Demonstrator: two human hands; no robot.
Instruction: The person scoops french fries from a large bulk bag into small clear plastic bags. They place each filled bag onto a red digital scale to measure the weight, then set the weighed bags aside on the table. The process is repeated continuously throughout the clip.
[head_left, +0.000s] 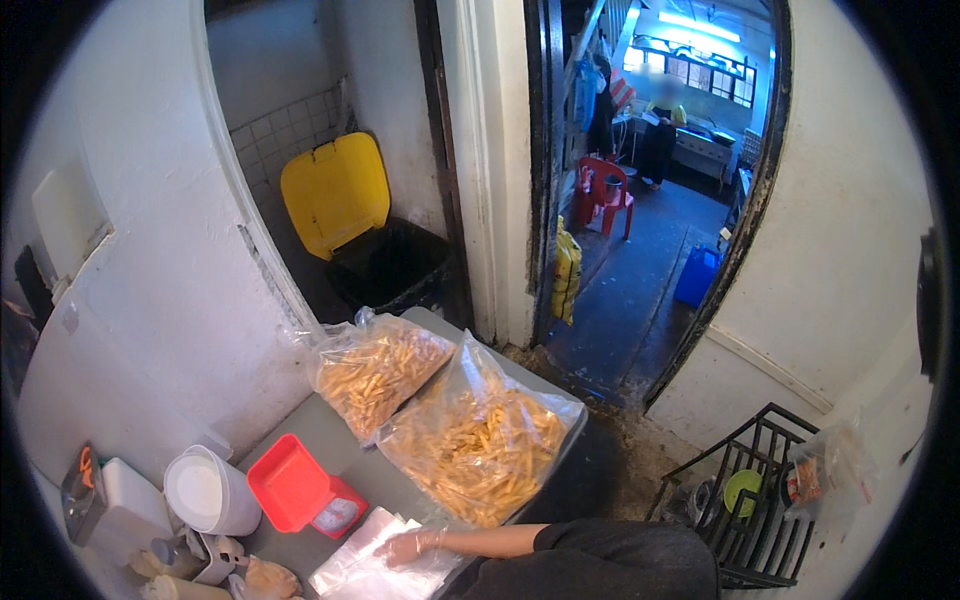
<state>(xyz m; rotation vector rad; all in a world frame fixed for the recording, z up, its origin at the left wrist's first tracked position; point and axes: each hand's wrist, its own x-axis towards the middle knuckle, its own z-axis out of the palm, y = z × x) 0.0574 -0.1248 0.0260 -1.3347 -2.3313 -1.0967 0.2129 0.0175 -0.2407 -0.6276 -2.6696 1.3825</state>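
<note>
My right hand (409, 547), which seems to wear a clear plastic glove, rests on a pile of flat clear plastic bags (352, 559) at the table's near edge. Its fingertips are too blurred to show whether they pinch the plastic. My left hand is out of view. Just beyond lies a large clear bag of yellow stick-shaped snacks (487, 442). Behind it stands a second bag of snack sticks (379, 367). Left of my hand is a red kitchen scale (341, 514) with a red weighing pan (289, 480).
A white bucket (199, 491) and a white container (131, 502) crowd the table's left end. A bin with a raised yellow lid (337, 195) stands beyond the grey table (300, 420). At right is a black metal rack (750, 510). Through the doorway, a person (660, 139) stands near a red chair (604, 187).
</note>
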